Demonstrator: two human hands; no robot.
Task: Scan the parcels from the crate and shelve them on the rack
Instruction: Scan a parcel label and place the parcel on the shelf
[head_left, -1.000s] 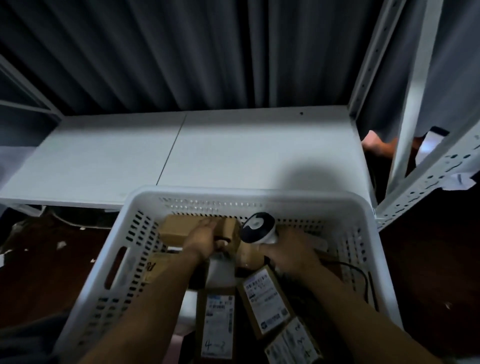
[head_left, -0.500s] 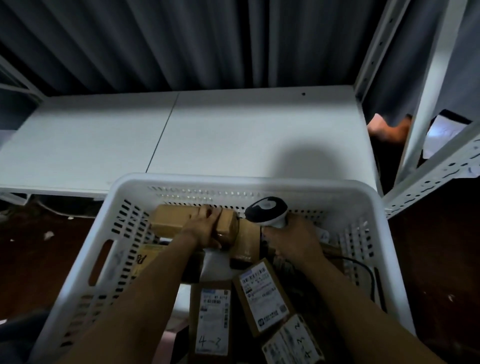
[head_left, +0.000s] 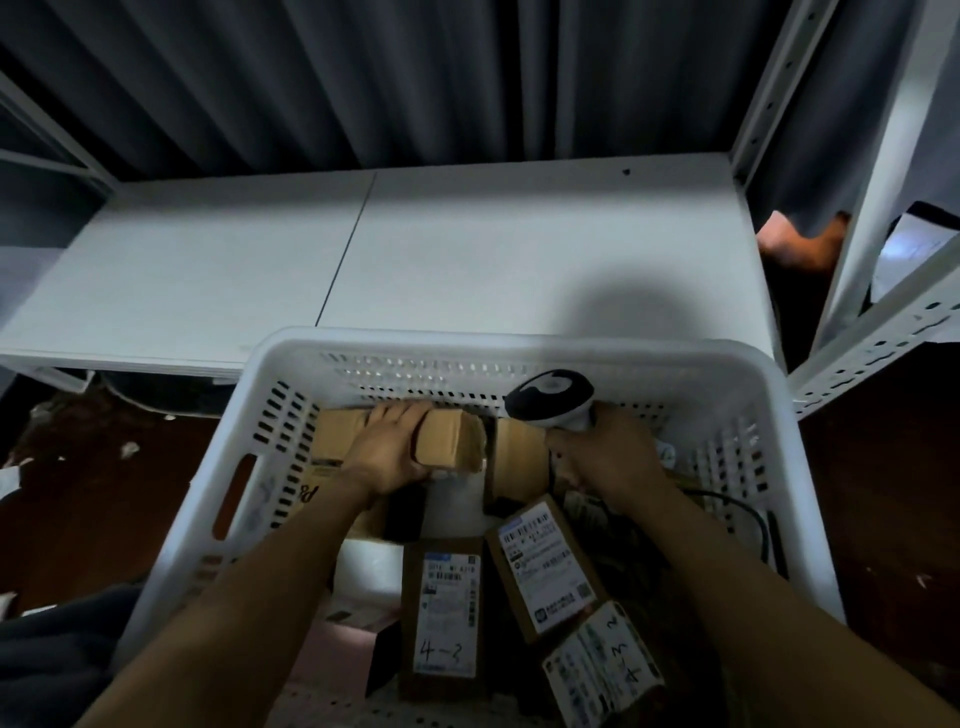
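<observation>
Left hand (head_left: 387, 457) fingers wrapped around brown parcel (head_left: 441, 441) at crate (head_left: 519, 348) far wall, frame centre, right hand (head_left: 608, 457) gripping scanner (head_left: 550, 397); best lift parcel clear, turn label up toward scanner before shelving.

A dark grey pleated curtain (head_left: 363, 78) hangs as the back wall behind a white metal rack (head_left: 776, 93) with perforated uprights. Below lies a dark reddish-brown floor (head_left: 104, 509) strewn with a few small pale scraps (head_left: 130, 449). The light is dim, brightest on the rack's flat shelf board (head_left: 519, 249).
</observation>
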